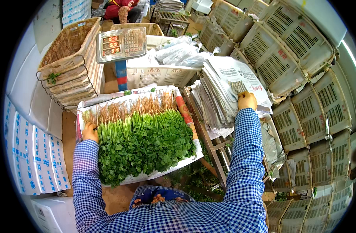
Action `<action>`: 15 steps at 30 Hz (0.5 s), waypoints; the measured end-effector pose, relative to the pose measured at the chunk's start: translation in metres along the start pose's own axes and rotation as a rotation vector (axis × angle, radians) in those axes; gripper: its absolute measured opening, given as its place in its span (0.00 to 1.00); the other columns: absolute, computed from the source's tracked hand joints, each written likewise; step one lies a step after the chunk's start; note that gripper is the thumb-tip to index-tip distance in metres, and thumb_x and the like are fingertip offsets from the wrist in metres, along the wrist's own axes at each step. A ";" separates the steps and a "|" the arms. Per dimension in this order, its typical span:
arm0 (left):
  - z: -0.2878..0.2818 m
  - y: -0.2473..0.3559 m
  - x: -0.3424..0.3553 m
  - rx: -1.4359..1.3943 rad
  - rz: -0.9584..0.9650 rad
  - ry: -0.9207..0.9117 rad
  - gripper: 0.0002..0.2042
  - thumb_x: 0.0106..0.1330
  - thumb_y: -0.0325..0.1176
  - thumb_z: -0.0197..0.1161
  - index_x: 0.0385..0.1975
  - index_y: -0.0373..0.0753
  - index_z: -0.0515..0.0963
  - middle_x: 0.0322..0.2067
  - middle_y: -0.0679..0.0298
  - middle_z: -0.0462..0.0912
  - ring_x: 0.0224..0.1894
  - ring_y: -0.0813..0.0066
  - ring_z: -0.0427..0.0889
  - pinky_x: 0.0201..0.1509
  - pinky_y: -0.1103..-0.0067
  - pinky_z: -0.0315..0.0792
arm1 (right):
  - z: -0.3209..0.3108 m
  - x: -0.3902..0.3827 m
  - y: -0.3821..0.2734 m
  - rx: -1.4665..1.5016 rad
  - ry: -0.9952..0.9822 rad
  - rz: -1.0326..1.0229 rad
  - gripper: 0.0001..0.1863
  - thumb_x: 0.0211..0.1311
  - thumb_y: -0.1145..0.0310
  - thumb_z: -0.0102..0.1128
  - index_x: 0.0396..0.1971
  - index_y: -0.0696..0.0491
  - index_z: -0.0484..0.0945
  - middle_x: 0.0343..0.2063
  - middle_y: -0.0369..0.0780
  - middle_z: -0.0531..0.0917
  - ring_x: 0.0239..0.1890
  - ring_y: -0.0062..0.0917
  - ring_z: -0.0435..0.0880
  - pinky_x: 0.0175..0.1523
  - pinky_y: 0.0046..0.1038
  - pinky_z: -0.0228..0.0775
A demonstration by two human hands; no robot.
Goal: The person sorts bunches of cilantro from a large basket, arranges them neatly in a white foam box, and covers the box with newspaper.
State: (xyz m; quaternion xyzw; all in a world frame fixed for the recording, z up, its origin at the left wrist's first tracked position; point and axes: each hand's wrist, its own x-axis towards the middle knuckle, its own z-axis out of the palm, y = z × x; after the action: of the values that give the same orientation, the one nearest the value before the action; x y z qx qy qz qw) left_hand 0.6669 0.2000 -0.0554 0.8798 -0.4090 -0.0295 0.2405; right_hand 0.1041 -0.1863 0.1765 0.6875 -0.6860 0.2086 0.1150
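Rows of leafy greens with brown roots (145, 138), looking like coriander, lie on a paper-lined white tray (197, 153) in front of me. Their roots point away from me and their leaves toward me. At the left end of the rows, my left hand (90, 133) is closed against the stems and paper edge; what its fingers hold is hidden. Out to the right, my right hand (247, 101) has its fingers curled on a sheet of newspaper (240, 75). That sheet tops a thick stack of newspapers (213, 103).
A scale display (122, 44) stands on a blue post behind the tray. Nested crates (71, 62) sit far left, and a white crate (158, 75) holds wrapped bundles. Plastic crates (279, 58) pile up on the right. A person in red (117, 8) sits at the back.
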 end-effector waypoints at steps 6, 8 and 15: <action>-0.136 0.077 -0.051 -0.138 -0.178 0.203 0.27 0.68 0.26 0.60 0.68 0.44 0.66 0.74 0.53 0.58 0.74 0.53 0.60 0.77 0.60 0.56 | -0.069 -0.018 0.018 0.099 0.343 -0.223 0.09 0.61 0.62 0.65 0.32 0.51 0.87 0.37 0.45 0.86 0.40 0.41 0.84 0.47 0.40 0.76; -0.142 0.092 -0.093 -0.447 -0.032 0.305 0.27 0.68 0.25 0.59 0.68 0.39 0.65 0.71 0.52 0.62 0.72 0.52 0.63 0.76 0.62 0.60 | -0.072 -0.035 0.061 0.235 0.255 -0.123 0.07 0.62 0.63 0.65 0.32 0.51 0.85 0.35 0.44 0.86 0.37 0.41 0.84 0.44 0.39 0.75; -0.085 0.250 -0.188 -1.546 0.032 -0.722 0.49 0.60 0.50 0.71 0.75 0.37 0.49 0.73 0.42 0.51 0.74 0.51 0.58 0.77 0.61 0.54 | -0.105 -0.253 0.034 1.087 0.012 -0.127 0.03 0.70 0.76 0.60 0.39 0.60 0.77 0.42 0.45 0.85 0.22 0.17 0.81 0.27 0.20 0.76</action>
State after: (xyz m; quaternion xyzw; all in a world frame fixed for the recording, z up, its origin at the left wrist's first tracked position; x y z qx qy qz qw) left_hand 0.3863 0.2345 0.1042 0.3991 -0.3376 -0.5756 0.6288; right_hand 0.0636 0.0858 0.1527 0.6866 -0.4360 0.5298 -0.2405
